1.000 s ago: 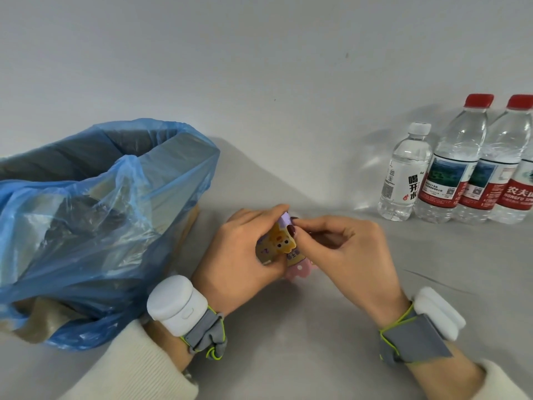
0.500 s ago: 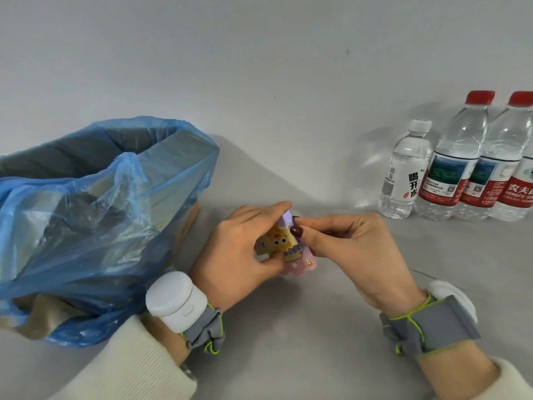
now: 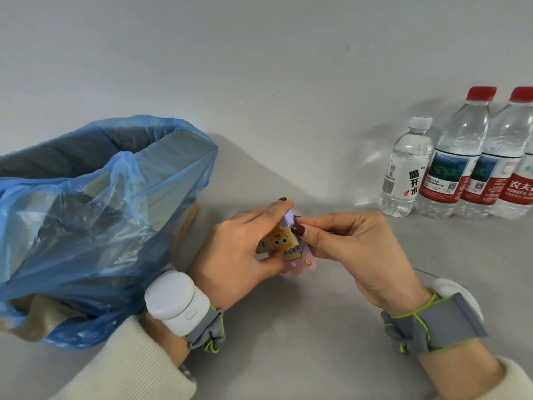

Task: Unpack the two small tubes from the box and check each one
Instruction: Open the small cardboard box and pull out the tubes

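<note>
Opening step: the left hand point(image 3: 239, 249) clasps a small cartoon-printed box point(image 3: 281, 243) at frame centre; the right hand point(image 3: 354, 243), at its 3 o'clock, pinches the lilac top flap point(image 3: 289, 217). Tubes unseen, presumably still inside. Next: lift the flap, withdraw one.

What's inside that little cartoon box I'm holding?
Nothing inside shows. The small box is gripped by the left hand while the right hand pinches its purple top end; fingers and printed walls cover any tubes.
</note>
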